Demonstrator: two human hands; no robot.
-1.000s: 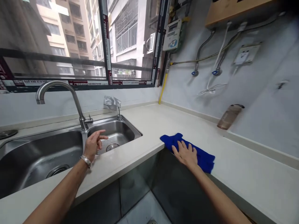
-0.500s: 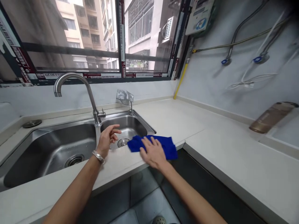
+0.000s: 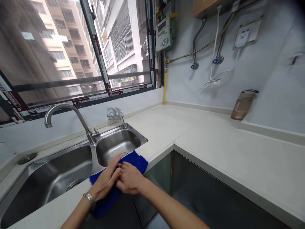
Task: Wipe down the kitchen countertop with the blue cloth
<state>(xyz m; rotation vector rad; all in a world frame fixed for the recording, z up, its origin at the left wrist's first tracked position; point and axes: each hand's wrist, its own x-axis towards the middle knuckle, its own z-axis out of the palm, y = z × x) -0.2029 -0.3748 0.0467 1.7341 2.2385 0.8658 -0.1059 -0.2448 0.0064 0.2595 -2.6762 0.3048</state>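
Head view: the cloth [image 3: 137, 161], draped along the sink's [image 3: 94, 156] near side, looks light and limp, best gathered mid-length, where your left hand [image 3: 107, 178] lies outstretched and your right hand [image 3: 131, 179] curls, though whether it grips I cannot tell.

Daylight comes in through a wide window [image 3: 69, 60], its dark frame [image 3: 102, 65] partly covered with red and white printed tape. Outside stand tall apartment buildings [image 3: 59, 35], some windows barred. Pale, greyish walls [image 3: 183, 82] meet in the corner past the window. The right wall carries a meter [image 3: 163, 34], a yellow pipe [image 3: 165, 89] running down to the counter [image 3: 238, 159], valves with blue handles, and a socket [image 3: 255, 31]. The cream counter turns the corner, with a double steel sink [image 3: 94, 156] under the window. Below the counter it is dark, and a scrap of pale floor [image 3: 154, 224] shows
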